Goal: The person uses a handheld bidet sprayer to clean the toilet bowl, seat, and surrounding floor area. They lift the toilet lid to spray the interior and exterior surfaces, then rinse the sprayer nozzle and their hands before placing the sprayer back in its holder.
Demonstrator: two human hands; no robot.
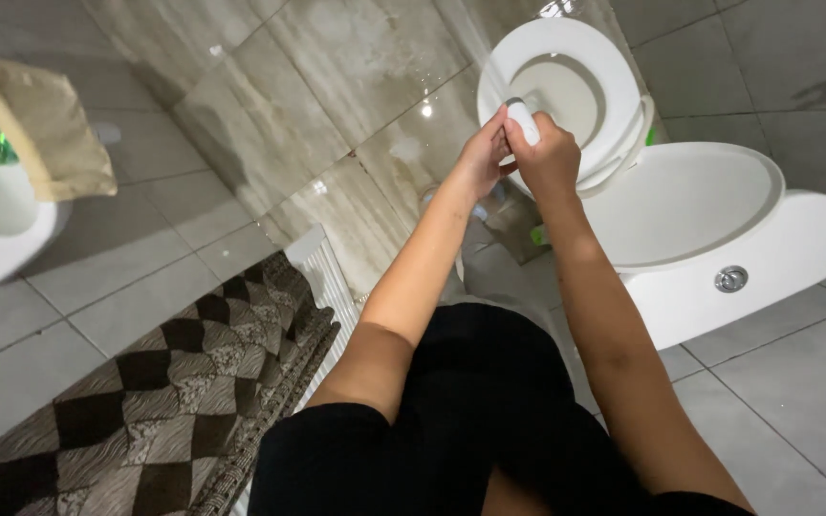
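Both arms reach out over a white toilet with its seat down and bowl open. My right hand grips a small white handle or bottle end that sticks up from the fist. My left hand touches the same white object from the left side, fingers against it. Both hands hover over the near-left edge of the seat. What lies below the hands is hidden.
The white cistern with a chrome flush button sits right of the bowl. A brown checkered mat lies on the tiled floor at lower left. A white sink with a beige cloth is at far left.
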